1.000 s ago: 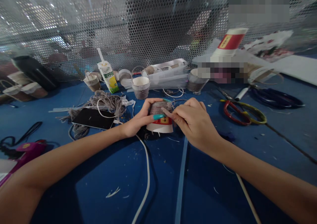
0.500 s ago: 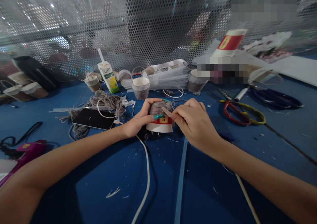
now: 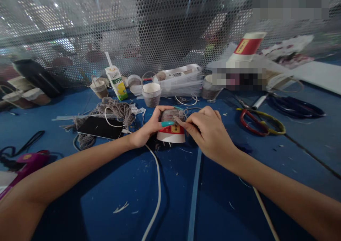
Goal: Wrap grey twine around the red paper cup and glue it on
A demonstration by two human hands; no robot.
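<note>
An upside-down paper cup [image 3: 172, 138], white and red with a yellow label, has grey cord [image 3: 168, 115] wound in rows round its upper part. Its wide rim faces down, just over the table. My left hand [image 3: 149, 127] is closed round the cup's left side, with the green-nailed thumb across the front and a finger over the top. At the cup's right side, my right hand [image 3: 206, 129] pinches the cord, thumb tip against the lowest wound rows. A strand of cord loops behind the right fingers, and the pinch itself is partly hidden.
Behind stand cord-wrapped cups [image 3: 151, 94] and a drink carton [image 3: 117, 83]. A heap of cord [image 3: 114, 109] and a phone [image 3: 99, 127] lie left, near a magenta glue gun [image 3: 30, 166]. Scissors [image 3: 254, 122] lie right. A white cable [image 3: 159, 184] crosses the blue table [image 3: 112, 187].
My left thumb has shifted slightly up and left on the cup. The right thumb tip has moved slightly left and down along the wound cord. Both hands keep their grip.
</note>
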